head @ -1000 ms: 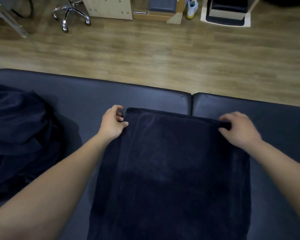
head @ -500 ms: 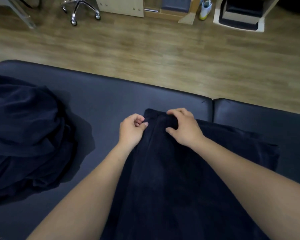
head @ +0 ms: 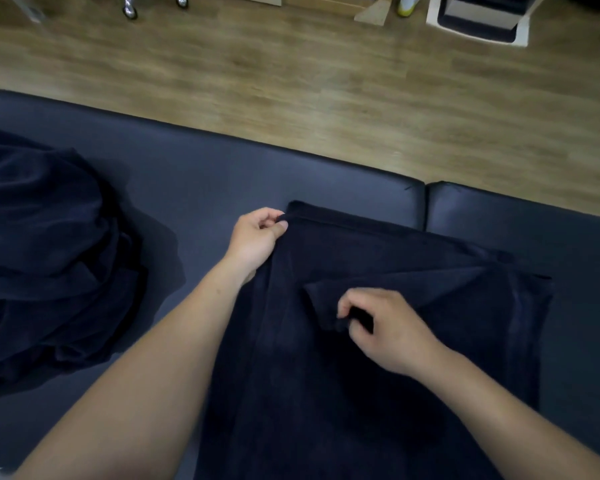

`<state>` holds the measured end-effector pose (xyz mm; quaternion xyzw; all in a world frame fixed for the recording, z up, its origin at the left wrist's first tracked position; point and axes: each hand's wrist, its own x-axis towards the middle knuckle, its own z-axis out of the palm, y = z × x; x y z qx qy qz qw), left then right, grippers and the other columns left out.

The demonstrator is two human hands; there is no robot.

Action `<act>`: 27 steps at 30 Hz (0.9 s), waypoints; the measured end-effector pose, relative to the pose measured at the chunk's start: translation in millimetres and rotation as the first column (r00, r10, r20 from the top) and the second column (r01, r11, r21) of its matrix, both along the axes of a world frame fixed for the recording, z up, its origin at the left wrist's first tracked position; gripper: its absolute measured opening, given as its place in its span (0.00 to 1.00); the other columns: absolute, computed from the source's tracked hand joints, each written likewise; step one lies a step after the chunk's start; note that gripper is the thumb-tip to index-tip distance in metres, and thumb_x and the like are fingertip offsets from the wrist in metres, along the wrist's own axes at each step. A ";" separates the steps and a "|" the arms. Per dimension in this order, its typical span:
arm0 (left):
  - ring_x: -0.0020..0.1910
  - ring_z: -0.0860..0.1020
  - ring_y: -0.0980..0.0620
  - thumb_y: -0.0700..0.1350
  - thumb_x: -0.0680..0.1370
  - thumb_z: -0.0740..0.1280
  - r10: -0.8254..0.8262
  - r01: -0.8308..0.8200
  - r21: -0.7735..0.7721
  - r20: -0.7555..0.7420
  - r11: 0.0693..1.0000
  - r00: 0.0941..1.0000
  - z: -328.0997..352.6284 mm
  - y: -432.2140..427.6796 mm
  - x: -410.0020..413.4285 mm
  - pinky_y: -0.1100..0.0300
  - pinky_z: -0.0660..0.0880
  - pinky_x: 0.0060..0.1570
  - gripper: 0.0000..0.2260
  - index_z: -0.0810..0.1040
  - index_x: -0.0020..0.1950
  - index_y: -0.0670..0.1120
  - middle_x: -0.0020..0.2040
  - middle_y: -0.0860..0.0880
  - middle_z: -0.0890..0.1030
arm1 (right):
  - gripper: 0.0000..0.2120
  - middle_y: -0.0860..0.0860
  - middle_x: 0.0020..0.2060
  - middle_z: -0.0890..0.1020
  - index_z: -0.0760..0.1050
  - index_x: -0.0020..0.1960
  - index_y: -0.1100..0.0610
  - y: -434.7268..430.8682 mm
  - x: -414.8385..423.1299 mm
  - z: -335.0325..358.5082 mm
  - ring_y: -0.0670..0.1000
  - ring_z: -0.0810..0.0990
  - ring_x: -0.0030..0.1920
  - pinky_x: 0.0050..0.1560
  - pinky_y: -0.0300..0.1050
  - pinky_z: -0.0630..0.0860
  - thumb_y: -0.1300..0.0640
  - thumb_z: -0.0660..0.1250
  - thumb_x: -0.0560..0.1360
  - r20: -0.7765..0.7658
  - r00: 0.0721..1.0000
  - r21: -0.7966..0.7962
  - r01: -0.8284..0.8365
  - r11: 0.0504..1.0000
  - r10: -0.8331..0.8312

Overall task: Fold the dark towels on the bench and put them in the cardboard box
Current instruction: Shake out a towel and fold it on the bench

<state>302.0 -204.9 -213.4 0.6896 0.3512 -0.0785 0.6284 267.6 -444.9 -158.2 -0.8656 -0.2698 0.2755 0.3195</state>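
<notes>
Down on the bench (head: 222, 174), pinches far corner of the towel (head: 326, 393) in the left hand (head: 253, 237) as anchor, grips a raised part of it in the right hand (head: 392, 327), seemingly squaring the fold.

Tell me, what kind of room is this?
Probably a massage or therapy room, though I can't be sure. There is a long padded bench, a pile of dark towels on it, and a wood-look floor with a wheeled chair base beyond.

The dark navy terry-cloth towel (head: 378, 358) looked soft and matt. The dark padded bench (head: 194, 181) showed smooth, faintly glossy leather-like upholstery. The light brown wooden floor (head: 291, 81) appeared smooth.
</notes>
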 end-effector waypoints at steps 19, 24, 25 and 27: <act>0.40 0.82 0.61 0.28 0.75 0.67 -0.006 0.085 -0.186 0.389 0.979 0.921 102.5 -60.9 -50.7 0.68 0.77 0.46 0.14 0.82 0.44 0.47 0.38 0.54 0.86 | 0.14 0.43 0.40 0.81 0.76 0.53 0.44 12.9 53.5 54.1 0.45 0.80 0.44 0.50 0.42 0.75 0.43 0.72 0.69 -0.118 0.960 0.259 0.278 0.925 -0.256; 0.38 0.79 0.60 0.27 0.78 0.61 0.257 -0.167 -0.253 0.380 0.953 0.889 90.2 -20.4 -41.1 0.67 0.76 0.45 0.18 0.81 0.43 0.48 0.37 0.55 0.84 | 0.07 0.42 0.43 0.85 0.82 0.48 0.48 -62.9 72.7 33.2 0.39 0.82 0.46 0.52 0.43 0.77 0.48 0.74 0.72 -0.045 0.996 -0.147 0.065 0.987 -0.072; 0.37 0.78 0.60 0.27 0.79 0.61 0.294 -0.211 -0.246 0.380 0.946 0.877 87.8 -11.9 -40.0 0.67 0.75 0.44 0.17 0.78 0.45 0.48 0.36 0.56 0.83 | 0.07 0.42 0.43 0.85 0.83 0.48 0.49 -81.4 73.9 29.3 0.39 0.82 0.45 0.52 0.43 0.77 0.48 0.75 0.71 -0.017 0.998 -0.198 0.058 0.978 -0.062; 0.36 0.77 0.61 0.29 0.80 0.60 0.317 -0.253 -0.209 0.384 0.945 0.867 84.6 0.7 -40.0 0.68 0.74 0.41 0.15 0.76 0.45 0.49 0.35 0.56 0.82 | 0.07 0.41 0.41 0.85 0.82 0.44 0.48 -119.5 75.8 25.6 0.40 0.82 0.43 0.49 0.44 0.78 0.47 0.75 0.70 0.014 0.998 -0.306 0.055 0.950 -0.054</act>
